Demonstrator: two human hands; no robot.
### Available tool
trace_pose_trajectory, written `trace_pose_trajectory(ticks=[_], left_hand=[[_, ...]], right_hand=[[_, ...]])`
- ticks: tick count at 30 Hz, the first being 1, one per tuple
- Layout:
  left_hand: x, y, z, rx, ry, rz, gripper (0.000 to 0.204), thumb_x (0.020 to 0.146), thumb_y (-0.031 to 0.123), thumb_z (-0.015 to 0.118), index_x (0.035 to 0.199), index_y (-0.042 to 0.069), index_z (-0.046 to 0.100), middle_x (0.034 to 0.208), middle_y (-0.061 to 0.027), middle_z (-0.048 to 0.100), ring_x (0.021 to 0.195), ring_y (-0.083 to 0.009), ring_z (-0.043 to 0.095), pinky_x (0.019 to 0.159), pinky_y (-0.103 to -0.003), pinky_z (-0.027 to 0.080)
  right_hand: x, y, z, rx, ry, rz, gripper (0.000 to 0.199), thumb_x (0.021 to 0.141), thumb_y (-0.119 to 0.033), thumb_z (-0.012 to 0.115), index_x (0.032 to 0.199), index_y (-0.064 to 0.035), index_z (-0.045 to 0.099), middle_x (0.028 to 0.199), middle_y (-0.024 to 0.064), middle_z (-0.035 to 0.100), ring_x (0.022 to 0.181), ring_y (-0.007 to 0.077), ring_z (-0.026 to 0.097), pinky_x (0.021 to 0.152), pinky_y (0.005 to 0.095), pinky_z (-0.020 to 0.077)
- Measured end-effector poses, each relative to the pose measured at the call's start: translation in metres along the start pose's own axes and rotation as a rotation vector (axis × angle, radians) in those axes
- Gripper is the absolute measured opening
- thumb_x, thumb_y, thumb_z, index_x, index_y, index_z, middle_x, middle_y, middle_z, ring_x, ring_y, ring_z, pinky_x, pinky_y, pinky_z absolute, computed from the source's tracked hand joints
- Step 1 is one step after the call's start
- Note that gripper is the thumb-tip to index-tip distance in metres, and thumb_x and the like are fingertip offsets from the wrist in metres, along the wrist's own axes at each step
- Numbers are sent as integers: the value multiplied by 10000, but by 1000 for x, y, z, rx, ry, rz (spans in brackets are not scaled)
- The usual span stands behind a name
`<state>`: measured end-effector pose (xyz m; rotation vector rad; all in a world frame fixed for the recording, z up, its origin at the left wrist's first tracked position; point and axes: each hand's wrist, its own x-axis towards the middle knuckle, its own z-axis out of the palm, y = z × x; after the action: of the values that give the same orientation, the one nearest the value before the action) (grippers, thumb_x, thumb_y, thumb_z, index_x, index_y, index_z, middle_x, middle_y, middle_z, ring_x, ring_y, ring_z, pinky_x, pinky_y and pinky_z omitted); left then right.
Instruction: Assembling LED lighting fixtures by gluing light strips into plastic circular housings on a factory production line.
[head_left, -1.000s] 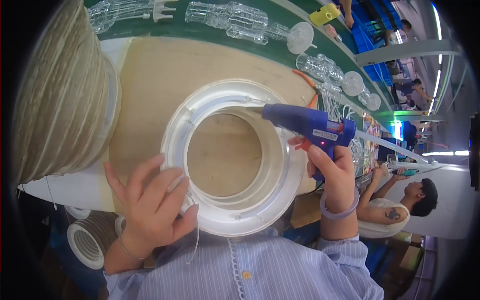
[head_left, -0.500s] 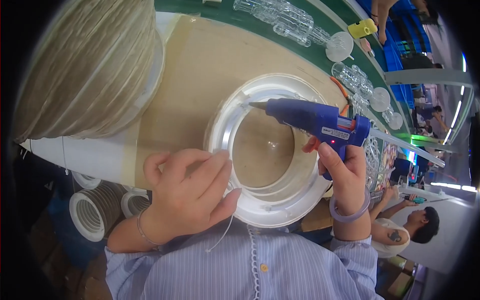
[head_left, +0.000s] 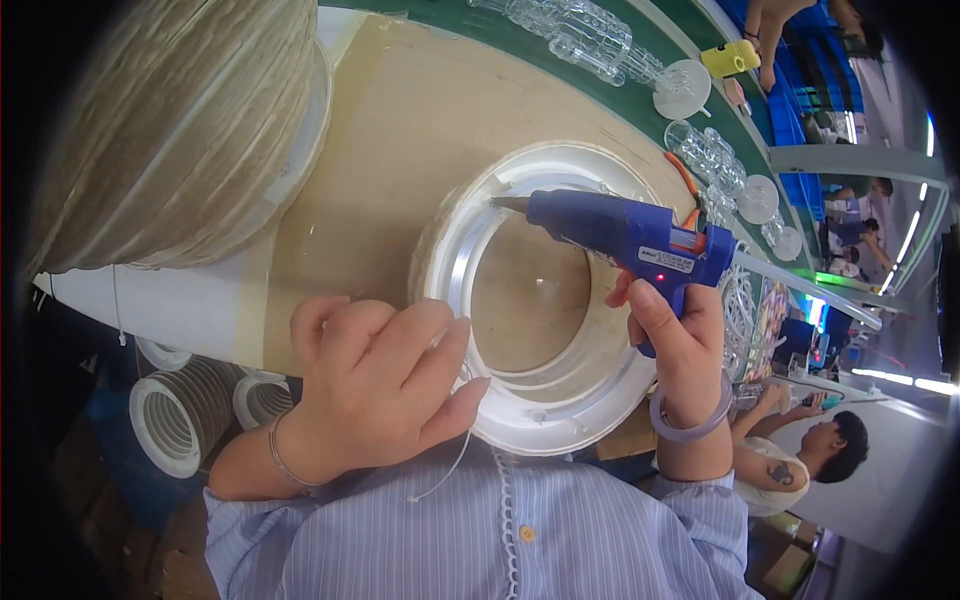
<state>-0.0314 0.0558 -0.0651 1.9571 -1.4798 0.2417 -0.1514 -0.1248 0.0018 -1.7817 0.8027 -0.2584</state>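
Observation:
A blue glue gun is in my right hand, its fingers wrapped around the handle. A small red light glows on it, and a clear glue stick sticks out of its back. The dark nozzle points left, over the far-left inside of a white ring-shaped frame that lies on the table. My left hand is at the ring's near-left rim, fingers curled and pinched. A thin white cord trails from under those fingers toward my striped shirt; their tips are partly hidden.
A large pleated beige shade stands at the left of the brown-topped table. Smaller ribbed cylinders sit below its edge. Clear glass-like pieces, a yellow container and orange-handled pliers lie beyond. Another person works at the right.
The glue gun has shifted slightly left and away from me, its nozzle still over the ring. My left hand keeps its pinch at the rim, nearly unmoved.

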Motion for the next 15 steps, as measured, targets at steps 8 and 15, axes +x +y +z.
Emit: trace_pose_trajectory(ticks=[8,15], left_hand=[[-1,1,0,10,-3,-7,295,595,281,587,830,109,636,871,-10,524,768,-198,392,740,-363,277],[0,3,2,-2,5,-19,295,591,273,588,830,106,635,867,-10,521,775,-200,394,754,-369,273]], right_hand=[[-2,-1,-2,-22,1,-8,226,801,-157,561,968,-10,518,772,68,574,543,53,452,489,164,348],[-4,0,-5,19,16,2,219,792,-142,573,964,-14,531,722,30,549,534,46,437,483,163,331]])
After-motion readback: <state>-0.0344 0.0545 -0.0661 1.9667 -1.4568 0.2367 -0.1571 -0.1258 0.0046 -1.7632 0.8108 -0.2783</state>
